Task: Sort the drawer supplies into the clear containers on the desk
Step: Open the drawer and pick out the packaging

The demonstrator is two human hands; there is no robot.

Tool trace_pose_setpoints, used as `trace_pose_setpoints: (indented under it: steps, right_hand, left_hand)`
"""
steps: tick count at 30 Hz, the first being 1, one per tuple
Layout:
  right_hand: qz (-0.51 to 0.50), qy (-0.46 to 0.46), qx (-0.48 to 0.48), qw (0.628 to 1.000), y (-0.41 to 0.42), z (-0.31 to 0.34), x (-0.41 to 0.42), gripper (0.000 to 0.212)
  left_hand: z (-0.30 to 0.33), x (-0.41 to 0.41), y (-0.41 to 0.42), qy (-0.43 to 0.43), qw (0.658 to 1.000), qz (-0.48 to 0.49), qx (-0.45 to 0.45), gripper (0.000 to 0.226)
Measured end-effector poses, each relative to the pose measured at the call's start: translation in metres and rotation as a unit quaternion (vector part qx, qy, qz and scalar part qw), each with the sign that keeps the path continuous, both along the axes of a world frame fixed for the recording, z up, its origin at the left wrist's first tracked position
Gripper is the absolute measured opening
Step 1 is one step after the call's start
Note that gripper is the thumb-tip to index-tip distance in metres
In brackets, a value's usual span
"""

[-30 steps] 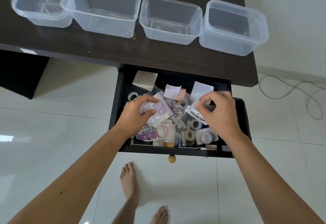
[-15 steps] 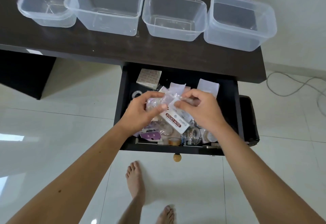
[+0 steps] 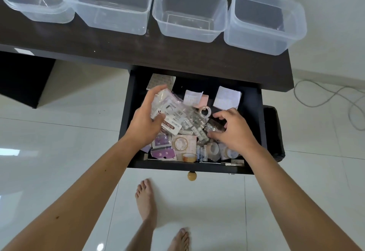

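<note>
Sticky-note packets (image 3: 169, 112) fill the left hand (image 3: 146, 124); right hand (image 3: 235, 130) hovers half-curled, empty.

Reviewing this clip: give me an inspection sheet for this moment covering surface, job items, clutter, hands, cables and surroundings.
Surface: dark desk, bare apart from the containers.
Job items: four clear containers in a row on the desk, all empty; open drawer below, full of supplies.
Clutter: tape rolls, batteries, paper slips and plastic packets, jumbled together.
Hands: left hand holds a bundle of packets, one marked sticky note; right hand has its fingers curled over a small clear bag, grasp unclear.
Cables: grey cable loose on the floor at right.
Surroundings: glossy white tiled floor; bare feet below the drawer.
</note>
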State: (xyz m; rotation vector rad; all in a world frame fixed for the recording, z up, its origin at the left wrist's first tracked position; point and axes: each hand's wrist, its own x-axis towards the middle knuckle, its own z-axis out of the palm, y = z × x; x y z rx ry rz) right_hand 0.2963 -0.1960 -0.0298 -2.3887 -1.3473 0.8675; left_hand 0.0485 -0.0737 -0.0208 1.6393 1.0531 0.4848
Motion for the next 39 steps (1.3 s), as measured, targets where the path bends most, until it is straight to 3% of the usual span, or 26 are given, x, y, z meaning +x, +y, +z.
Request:
trace_pose_setpoints:
  steps: [5,6,10,12,16,21,25,31,34,39]
  right_hand:
    - [-0.015,-0.051,0.065,0.996,0.000,-0.006,0.003,0.019]
    - [-0.013,-0.060,0.067,0.996,-0.001,-0.007,0.004,0.021]
    - [0.006,-0.109,-0.009,0.994,-0.004,-0.009,0.007,0.066]
    - [-0.010,-0.097,0.005,0.995,-0.006,-0.011,0.009,0.057]
    - [-0.062,-0.003,0.114,0.992,-0.009,-0.004,0.010,0.014]
    - [-0.089,0.201,0.158,0.963,-0.008,0.026,0.001,0.008]
    - [-0.093,0.300,0.187,0.931,0.005,0.043,-0.013,0.014]
    - [-0.117,0.220,0.189,0.950,0.029,0.025,-0.044,0.025]
    - [-0.115,0.212,0.195,0.951,0.030,0.021,-0.055,0.028]
    - [-0.100,0.207,0.178,0.957,0.024,0.018,-0.055,0.024]
  left_hand:
    - [-0.005,0.001,0.001,0.010,1.000,0.004,-0.012,0.048]
    - [-0.007,0.001,0.001,0.011,1.000,0.005,-0.023,0.044]
    - [-0.008,0.001,0.002,0.010,0.999,0.017,-0.041,0.040]
    - [-0.007,0.002,0.002,0.003,0.999,0.024,-0.045,0.039]
    - [-0.004,0.003,0.001,-0.004,0.998,0.026,-0.065,0.036]
    - [-0.004,0.003,0.001,-0.001,0.997,0.028,-0.068,0.036]
    - [-0.004,0.002,0.000,-0.011,0.996,-0.001,-0.083,0.038]
    - [-0.001,-0.001,-0.003,-0.075,0.990,-0.057,-0.110,0.032]
    - [0.000,-0.002,-0.001,-0.095,0.986,-0.054,-0.124,0.043]
    - [-0.010,-0.005,0.002,-0.029,0.995,-0.050,-0.078,0.044]
